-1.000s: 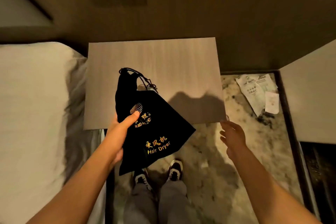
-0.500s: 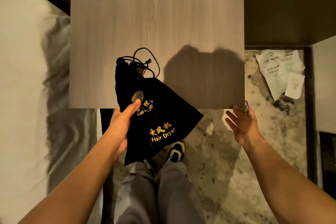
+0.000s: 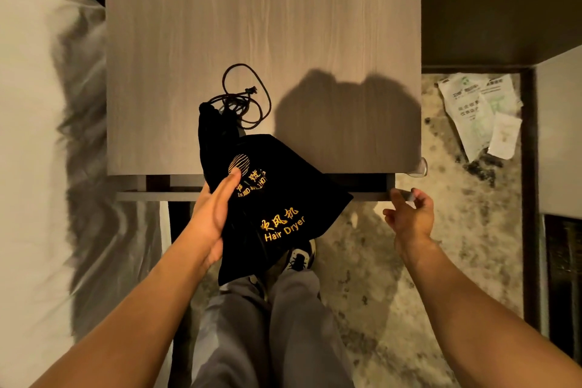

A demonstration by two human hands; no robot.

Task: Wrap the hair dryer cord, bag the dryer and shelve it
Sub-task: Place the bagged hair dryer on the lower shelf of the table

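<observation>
A white bed (image 3: pixel 34 135) lies left of a pale wood-grain nightstand (image 3: pixel 261 41). Its dark drawer (image 3: pixel 362 189) stands slightly open at the near edge. The black drawstring "Hair Dryer" bag (image 3: pixel 277 198) overhangs that edge, gripped by the left hand (image 3: pixel 211 217). The right hand's (image 3: pixel 411 219) curled fingers (image 3: pixel 397 198) touch the drawer's right corner.

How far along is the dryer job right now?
Bagging looks done: the black bag marked Hair Dryer is cinched, its drawstring on the nightstand. The left hand holds the bag; the right hand is at the partly open drawer. Shelving is left. The wrapped cord can't be seen.
</observation>
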